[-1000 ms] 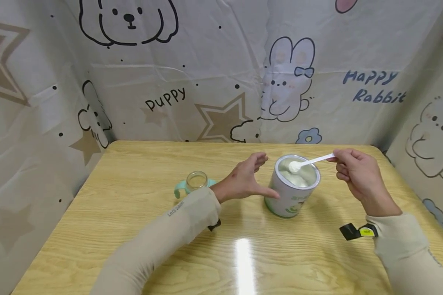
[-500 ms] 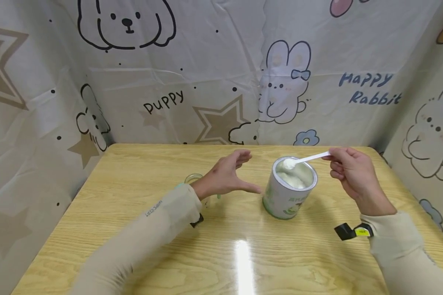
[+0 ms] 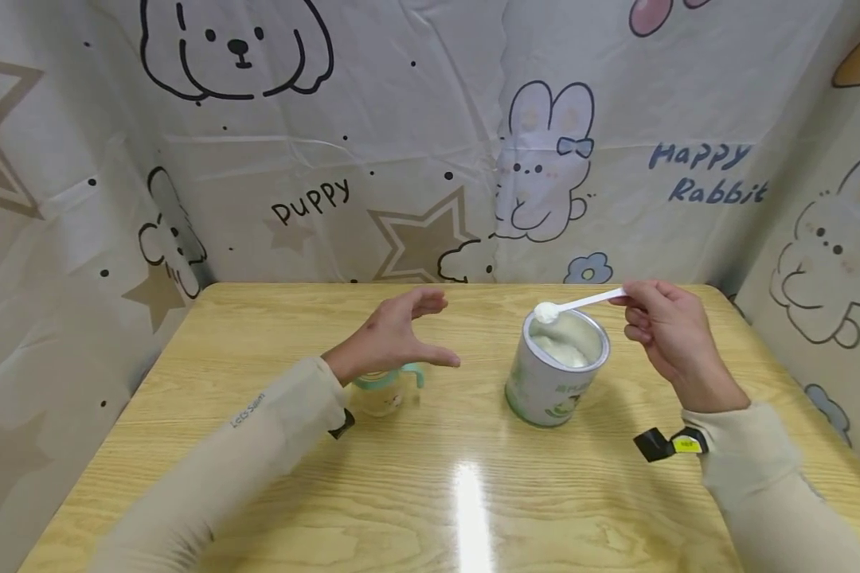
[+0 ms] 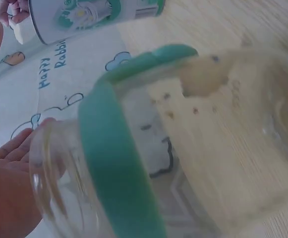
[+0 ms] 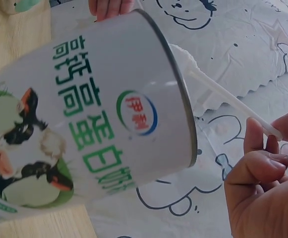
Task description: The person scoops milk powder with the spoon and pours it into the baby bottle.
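My right hand (image 3: 670,334) pinches the handle end of a white plastic scoop (image 3: 589,300), whose bowl is heaped with white powder (image 3: 546,313) over the far left rim of the milk powder can (image 3: 548,394). The can stands lidless on the table, with more powder inside. My left hand (image 3: 394,330) is spread, fingers and thumb apart and holding nothing, above a clear baby bottle (image 3: 383,400). That bottle is lidless and has a mint-green collar with handles (image 4: 119,158). In the head view the hand and sleeve hide its mouth.
A wooden table (image 3: 466,509) carries the can and bottle. Printed cloth (image 3: 416,159) hangs behind it and on both sides. A black strap device (image 3: 670,444) sits on my right wrist.
My left hand has moved left, away from the can to over the bottle. The loaded scoop has shifted left, from inside the can's mouth to its rim. The view has turned slightly.
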{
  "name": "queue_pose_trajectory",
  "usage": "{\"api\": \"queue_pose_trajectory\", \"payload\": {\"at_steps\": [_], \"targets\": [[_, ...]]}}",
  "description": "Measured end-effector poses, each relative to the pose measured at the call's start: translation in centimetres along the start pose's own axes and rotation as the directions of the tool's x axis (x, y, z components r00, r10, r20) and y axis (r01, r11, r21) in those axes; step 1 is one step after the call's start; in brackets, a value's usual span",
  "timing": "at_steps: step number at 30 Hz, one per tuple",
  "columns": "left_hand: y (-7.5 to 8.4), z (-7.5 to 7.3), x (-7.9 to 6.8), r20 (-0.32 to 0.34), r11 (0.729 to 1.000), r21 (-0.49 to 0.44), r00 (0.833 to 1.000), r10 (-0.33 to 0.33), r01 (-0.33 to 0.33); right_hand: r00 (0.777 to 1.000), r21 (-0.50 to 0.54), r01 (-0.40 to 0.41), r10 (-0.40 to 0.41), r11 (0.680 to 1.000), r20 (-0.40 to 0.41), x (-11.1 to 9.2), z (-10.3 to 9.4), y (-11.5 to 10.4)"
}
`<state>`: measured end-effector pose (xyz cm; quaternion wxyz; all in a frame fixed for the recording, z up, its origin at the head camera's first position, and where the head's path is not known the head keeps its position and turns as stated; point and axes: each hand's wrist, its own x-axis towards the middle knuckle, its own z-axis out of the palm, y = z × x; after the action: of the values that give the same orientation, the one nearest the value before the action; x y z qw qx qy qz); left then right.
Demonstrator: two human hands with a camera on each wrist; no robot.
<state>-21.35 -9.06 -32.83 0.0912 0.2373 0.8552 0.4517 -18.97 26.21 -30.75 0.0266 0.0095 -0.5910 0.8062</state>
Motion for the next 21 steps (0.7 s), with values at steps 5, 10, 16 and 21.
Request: {"api": "queue_pose_trajectory", "payload": {"at_steps": [5, 10, 16, 21], "targets": [[-0.7, -0.8, -0.7, 0.014, 0.999, 0.030, 1.000, -0.017, 0.017, 1.000, -0.001, -0.001, 0.001, 1.000, -0.009, 0.0, 0.5, 0.0], [-1.6, -1.6, -1.6, 0.013, 0.998, 0.057, 0.999, -0.031, 0.030, 1.000, -0.007, 0.002, -0.002, 1.000, -0.005, 0.0, 1.0, 0.0], [-2.7, -2.4, -2.7, 0.013, 0.997, 0.072, 1.000, -0.021, 0.020, 1.000, -0.014, -0.002, 0.002, 1.000, 0.004, 0.1, 1.7, 0.1], [-3.5, -3.0, -3.3, 0.021, 0.996, 0.090, 1.000, -0.004, 0.003, 1.000, -0.004, -0.008, 0.008, 1.000, 0.014, 0.1, 2.2, 0.2]]}}
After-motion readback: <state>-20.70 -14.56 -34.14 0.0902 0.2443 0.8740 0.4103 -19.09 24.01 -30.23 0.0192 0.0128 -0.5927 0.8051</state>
